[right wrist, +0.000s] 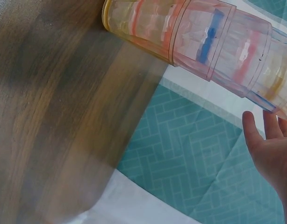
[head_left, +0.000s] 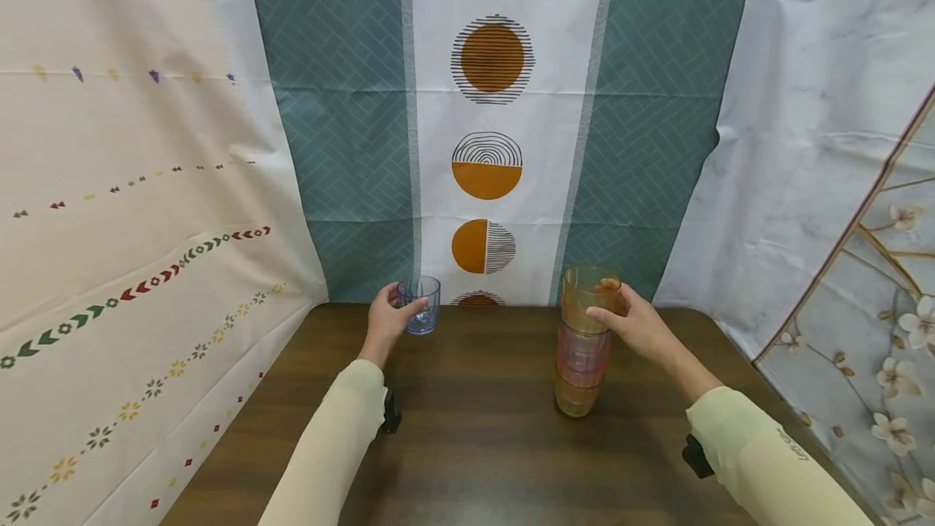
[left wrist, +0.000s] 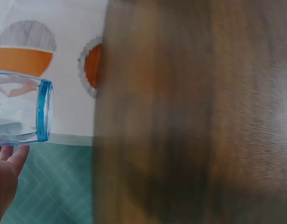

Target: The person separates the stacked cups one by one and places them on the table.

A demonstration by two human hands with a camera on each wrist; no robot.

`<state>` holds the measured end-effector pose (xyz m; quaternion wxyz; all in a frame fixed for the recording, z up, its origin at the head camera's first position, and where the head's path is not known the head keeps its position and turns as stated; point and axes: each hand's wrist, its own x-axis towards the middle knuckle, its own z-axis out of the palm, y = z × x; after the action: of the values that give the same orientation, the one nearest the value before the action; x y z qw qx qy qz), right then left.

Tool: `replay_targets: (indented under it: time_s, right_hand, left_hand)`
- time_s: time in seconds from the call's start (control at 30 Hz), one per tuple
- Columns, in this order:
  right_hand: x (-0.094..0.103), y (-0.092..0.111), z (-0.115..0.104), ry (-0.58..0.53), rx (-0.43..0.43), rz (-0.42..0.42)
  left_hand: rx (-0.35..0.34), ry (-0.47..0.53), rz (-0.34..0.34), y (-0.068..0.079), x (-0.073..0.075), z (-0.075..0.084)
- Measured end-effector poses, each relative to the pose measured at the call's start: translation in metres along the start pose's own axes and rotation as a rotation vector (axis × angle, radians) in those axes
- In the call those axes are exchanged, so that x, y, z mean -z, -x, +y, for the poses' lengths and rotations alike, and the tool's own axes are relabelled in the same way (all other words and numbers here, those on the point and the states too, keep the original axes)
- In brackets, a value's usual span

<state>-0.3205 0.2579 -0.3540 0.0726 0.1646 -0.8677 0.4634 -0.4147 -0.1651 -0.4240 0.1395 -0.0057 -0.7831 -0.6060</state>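
In the head view my left hand (head_left: 387,316) holds a clear blue plastic cup (head_left: 424,311), thumb and fingers around its side. The left wrist view shows the same blue cup (left wrist: 22,112) raised above the table, its thick blue base facing the tabletop. My right hand (head_left: 639,323) grips the top yellow cup (head_left: 580,291) of a tall nested stack. Below it sit pink cups (head_left: 582,351) with a blue band among them, then a yellow cup (head_left: 575,398) at the bottom. In the right wrist view the stack (right wrist: 190,42) stretches toward the tabletop; whether its base touches is hard to tell.
A dark brown wooden table (head_left: 475,437) lies below both hands. Behind its far edge hangs a teal and white cloth (head_left: 351,185) with orange circles. Patterned cloths hang at the left (head_left: 146,266) and right (head_left: 789,185).
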Motion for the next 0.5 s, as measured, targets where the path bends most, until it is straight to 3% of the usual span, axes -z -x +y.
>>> replay_targets:
  time_s: [0.5]
  right_hand:
    - [-0.001,-0.001,0.006,0.007,-0.004,0.013]
  left_hand:
    - [0.054,-0.019,0.017,0.013,0.001,-0.047]
